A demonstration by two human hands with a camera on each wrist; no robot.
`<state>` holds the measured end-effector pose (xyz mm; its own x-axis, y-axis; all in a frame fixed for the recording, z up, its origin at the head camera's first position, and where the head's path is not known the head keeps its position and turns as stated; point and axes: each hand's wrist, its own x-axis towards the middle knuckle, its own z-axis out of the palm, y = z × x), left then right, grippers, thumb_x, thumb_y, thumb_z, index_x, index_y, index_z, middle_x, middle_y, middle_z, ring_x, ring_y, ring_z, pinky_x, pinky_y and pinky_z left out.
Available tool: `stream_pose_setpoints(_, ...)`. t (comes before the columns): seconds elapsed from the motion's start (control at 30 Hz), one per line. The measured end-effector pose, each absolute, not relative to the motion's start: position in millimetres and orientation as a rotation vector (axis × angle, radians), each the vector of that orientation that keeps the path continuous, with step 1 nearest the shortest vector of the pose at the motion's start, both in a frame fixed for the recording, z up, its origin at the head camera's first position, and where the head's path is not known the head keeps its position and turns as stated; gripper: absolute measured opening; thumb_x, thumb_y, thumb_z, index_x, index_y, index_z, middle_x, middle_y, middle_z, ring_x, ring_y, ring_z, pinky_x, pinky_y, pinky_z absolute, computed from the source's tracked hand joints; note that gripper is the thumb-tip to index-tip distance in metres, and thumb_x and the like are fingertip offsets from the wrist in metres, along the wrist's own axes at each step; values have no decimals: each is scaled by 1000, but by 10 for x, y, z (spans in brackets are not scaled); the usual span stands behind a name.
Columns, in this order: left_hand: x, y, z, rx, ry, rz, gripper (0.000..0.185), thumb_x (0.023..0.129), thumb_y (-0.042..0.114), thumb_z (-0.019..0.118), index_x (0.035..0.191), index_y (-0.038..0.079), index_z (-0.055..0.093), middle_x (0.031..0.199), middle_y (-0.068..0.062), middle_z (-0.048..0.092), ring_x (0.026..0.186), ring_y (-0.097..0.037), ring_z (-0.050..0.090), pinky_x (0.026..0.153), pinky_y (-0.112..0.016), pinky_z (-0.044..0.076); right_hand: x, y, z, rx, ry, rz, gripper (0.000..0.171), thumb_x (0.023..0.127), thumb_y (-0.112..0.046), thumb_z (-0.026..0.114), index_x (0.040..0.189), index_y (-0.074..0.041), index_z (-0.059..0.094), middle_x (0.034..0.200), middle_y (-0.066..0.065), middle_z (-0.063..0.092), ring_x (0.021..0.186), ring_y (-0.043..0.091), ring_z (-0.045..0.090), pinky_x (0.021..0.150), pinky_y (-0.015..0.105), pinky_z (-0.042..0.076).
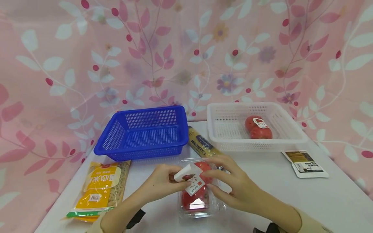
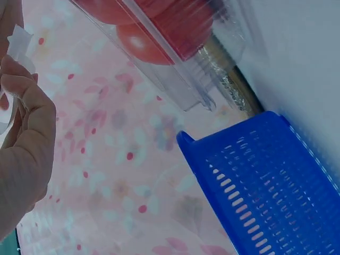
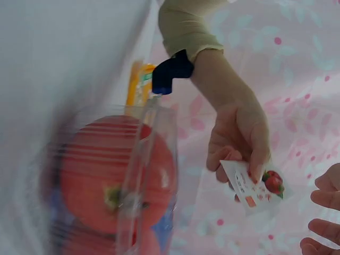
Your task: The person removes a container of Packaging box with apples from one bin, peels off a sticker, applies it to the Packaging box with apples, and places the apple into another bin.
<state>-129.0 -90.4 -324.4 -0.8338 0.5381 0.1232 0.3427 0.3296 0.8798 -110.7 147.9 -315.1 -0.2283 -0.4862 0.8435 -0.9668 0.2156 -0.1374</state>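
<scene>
My left hand [image 1: 158,183] pinches a white label [image 1: 192,187] with red fruit printed on it, between thumb and fingers. Below the label a clear plastic box [image 1: 198,214] of red tomatoes [image 1: 194,200] stands on the table. In the right wrist view the label [image 3: 249,183] is lifted off the box [image 3: 164,125], held by the left hand [image 3: 239,133]. My right hand [image 1: 237,184] is over the box's right side with its fingers spread; the right wrist view shows its fingertips [image 3: 326,199] a little apart from the label.
A blue basket [image 1: 140,155] stands back left; a white basket [image 1: 256,145] with another tomato pack [image 1: 260,132] stands back right. A spaghetti packet [image 1: 201,142] lies between them. A yellow pasta bag [image 1: 100,187] lies left, a small brown-and-white pouch [image 1: 306,164] right.
</scene>
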Motion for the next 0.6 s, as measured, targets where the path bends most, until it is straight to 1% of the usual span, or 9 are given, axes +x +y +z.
stream_pose_setpoints(0.2,-1294,-752,-3229,897,2380,1464,6,79,16,72,81,11,70,71,5,64,59,-7,61,56,-25,53,-1168,1320,-3091,1373,-1769,886,21,91,-20,57,103,-4,63,116,15,54,110,31,47,99,34,36)
stream_pose_setpoints(0.27,-1287,-717,-3228,922,2399,1427,2,79,15,71,80,13,70,63,8,61,51,-4,55,49,-21,48,-1190,1284,-3093,1379,-1772,871,19,90,-20,58,101,-5,64,115,13,55,110,31,47,97,36,38)
stream_pose_setpoints(0.33,-1280,-691,-3229,949,2402,1407,3,79,12,70,81,14,71,61,10,59,49,-1,51,47,-19,46,-1214,1258,-3104,1380,-1775,859,17,89,-19,59,99,-7,65,113,12,56,110,30,47,95,39,39)
stream_pose_setpoints(0.4,-1276,-672,-3229,976,2407,1388,5,79,11,70,82,15,71,59,12,58,47,0,47,45,-18,43,-1231,1248,-3122,1378,-1784,855,14,89,-19,60,96,-9,67,112,10,57,110,30,47,94,40,39)
stream_pose_setpoints(0.43,-1272,-663,-3230,985,2400,1384,6,79,11,70,82,16,71,58,12,58,47,0,47,45,-18,43,-1237,1246,-3133,1376,-1788,854,13,89,-19,60,95,-10,67,112,9,58,110,29,47,94,39,39)
stream_pose_setpoints(0.5,-1264,-653,-3234,991,2365,1394,6,79,11,70,84,15,71,62,11,60,51,0,51,50,-21,49,-1243,1246,-3153,1378,-1794,854,11,89,-18,60,94,-12,68,112,9,58,109,29,47,95,39,39)
stream_pose_setpoints(0.6,-1253,-644,-3240,973,2333,1399,5,80,15,70,85,15,71,64,10,62,53,-2,55,52,-23,51,-1240,1257,-3172,1383,-1802,851,10,89,-19,61,92,-13,68,111,7,58,109,30,47,96,39,38)
